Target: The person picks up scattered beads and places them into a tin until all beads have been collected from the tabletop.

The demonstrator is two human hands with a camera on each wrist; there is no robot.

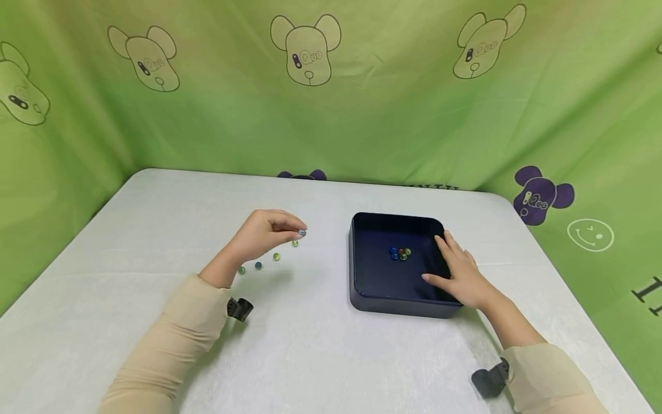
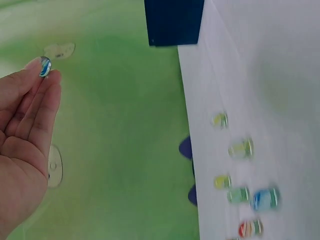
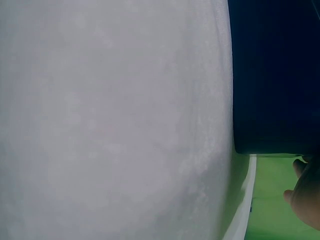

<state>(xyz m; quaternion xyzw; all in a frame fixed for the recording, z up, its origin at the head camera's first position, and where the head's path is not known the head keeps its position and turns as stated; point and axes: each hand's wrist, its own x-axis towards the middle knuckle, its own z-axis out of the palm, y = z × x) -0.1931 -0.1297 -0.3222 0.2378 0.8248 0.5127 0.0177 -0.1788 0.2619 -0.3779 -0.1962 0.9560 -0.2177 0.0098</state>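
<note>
Thumb and fingertips of my left hand (image 1: 265, 234) pinch a clear glass marble (image 2: 45, 67) with blue and white swirls, held above the table left of the box. Below that hand, several marbles (image 1: 276, 257) lie in a loose slanting row; the left wrist view shows yellow-green ones, a blue one (image 2: 265, 199) and a red-and-white one (image 2: 250, 228). A dark blue square box (image 1: 403, 306) stands to the right, with a small cluster of marbles (image 1: 394, 253) on its floor. With fingers spread, my right hand (image 1: 462, 279) rests at the box's right rim, its thumb reaching over the inside.
A white cloth covers the table (image 1: 310, 356). Green curtains (image 1: 222, 115) printed with bear heads hang behind it and along both sides. Each sleeve carries a small black wrist camera (image 1: 240, 309).
</note>
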